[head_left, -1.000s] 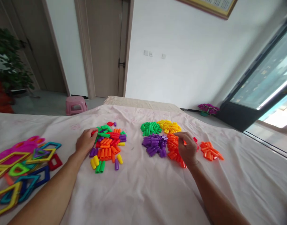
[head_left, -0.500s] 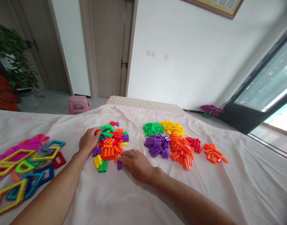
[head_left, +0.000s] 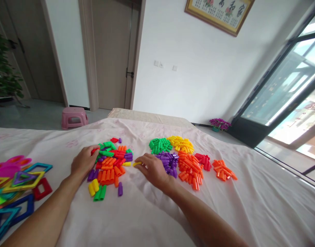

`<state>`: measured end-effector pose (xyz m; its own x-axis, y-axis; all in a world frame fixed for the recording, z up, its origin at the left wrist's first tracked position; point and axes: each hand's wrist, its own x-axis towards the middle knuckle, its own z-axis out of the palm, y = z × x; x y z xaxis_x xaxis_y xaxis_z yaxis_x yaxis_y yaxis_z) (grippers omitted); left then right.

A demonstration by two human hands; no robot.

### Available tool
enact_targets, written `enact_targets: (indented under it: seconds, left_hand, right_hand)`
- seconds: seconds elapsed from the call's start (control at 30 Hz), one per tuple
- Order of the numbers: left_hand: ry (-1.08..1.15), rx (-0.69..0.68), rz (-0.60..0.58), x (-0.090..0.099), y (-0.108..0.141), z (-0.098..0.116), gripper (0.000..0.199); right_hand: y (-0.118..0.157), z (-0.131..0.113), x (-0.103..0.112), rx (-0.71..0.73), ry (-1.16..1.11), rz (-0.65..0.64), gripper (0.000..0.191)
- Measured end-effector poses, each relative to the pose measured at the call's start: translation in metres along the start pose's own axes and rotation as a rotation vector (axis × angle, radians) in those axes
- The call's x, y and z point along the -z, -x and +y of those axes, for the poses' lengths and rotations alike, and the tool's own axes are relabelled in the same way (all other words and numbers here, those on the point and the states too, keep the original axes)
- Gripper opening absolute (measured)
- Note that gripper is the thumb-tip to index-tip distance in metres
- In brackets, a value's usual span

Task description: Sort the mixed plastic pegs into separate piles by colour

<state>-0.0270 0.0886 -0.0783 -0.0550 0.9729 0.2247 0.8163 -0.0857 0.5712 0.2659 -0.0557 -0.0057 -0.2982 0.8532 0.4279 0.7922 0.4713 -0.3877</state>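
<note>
Lone purple tube (head_left: 120, 189) in front. Right hand (head_left: 153, 169) pinches yellow tube (head_left: 137, 164), now pulled off from mixed pile (head_left: 107, 176): one fewer there. Left hand (head_left: 82, 162) at pile's edge, touching red piece (head_left: 95, 150), grip unclear. Yellow heap (head_left: 182, 144) farther.

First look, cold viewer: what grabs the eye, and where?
Probably the mixed pile of bright pieces on the pale cloth, with the left hand at its left edge. Next, the color-sorted heaps to the right: green, yellow, purple, orange and red, plus a smaller orange cluster farthest right. Between pile and heaps, the right hand pinches a yellow piece.
</note>
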Motion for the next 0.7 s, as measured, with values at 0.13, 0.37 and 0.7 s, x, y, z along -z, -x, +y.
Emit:
enact_targets:
  seconds: [0.13, 0.37, 0.7]
  left_hand:
    - [-0.001, -0.023, 0.013, 0.002, 0.002, 0.003, 0.046]
    - [0.007, -0.027, 0.013, 0.001, 0.002, 0.001, 0.046]
    - [-0.002, -0.023, 0.022, -0.002, 0.001, -0.002, 0.045]
  right_hand:
    - [-0.017, 0.057, 0.049, -0.205, 0.101, 0.177, 0.015]
    - [-0.026, 0.169, 0.104, -0.661, 0.439, 0.153, 0.024]
    - [-0.028, 0.248, 0.133, -0.913, 0.576, 0.233, 0.032]
